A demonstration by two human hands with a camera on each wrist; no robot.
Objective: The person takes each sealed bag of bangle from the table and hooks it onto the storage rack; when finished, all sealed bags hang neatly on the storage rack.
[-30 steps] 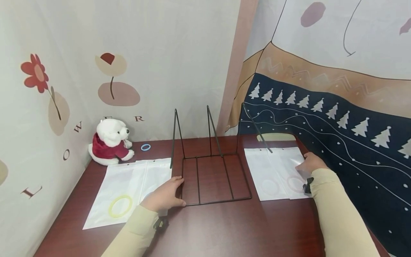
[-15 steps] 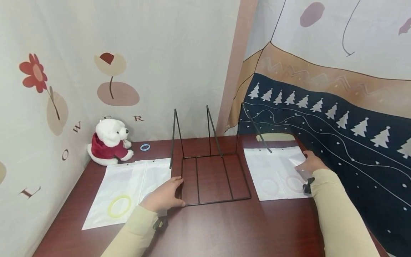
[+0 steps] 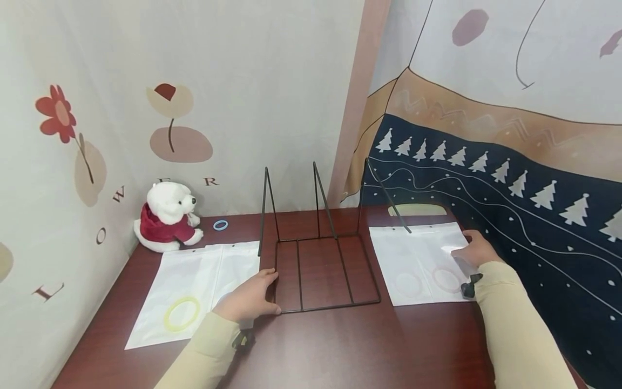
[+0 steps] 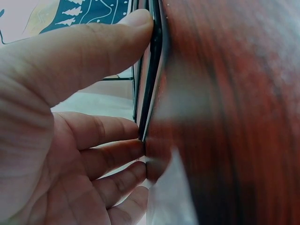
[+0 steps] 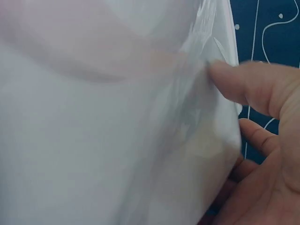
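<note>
On the table stands a black wire rack (image 3: 324, 306) with upright bent wires. My left hand (image 3: 248, 297) rests at its front left corner, thumb and fingertips touching the wire, fingers fairly straight in the left wrist view. To the right lies a white, partly see-through plastic sleeve (image 3: 403, 251), a pale pink ring (image 3: 447, 270) showing faintly through it. My right hand (image 3: 477, 249) pinches the right edge of this sleeve. In the right wrist view the thumb (image 5: 248, 86) lies on the creased film, while the other fingers sit behind its edge, partly hidden.
Another white sleeve (image 3: 180, 270) with a yellow ring (image 3: 182, 314) lies left of the rack. Behind it are a white toy bear (image 3: 167, 216) in a red coat and a small blue ring (image 3: 221, 225). A pale green flat piece (image 3: 418, 209) lies at the back right.
My right hand has shifted slightly right, and the right edge of the sleeve it pinches has moved a little with it. The left hand and the rack stay in place.
</note>
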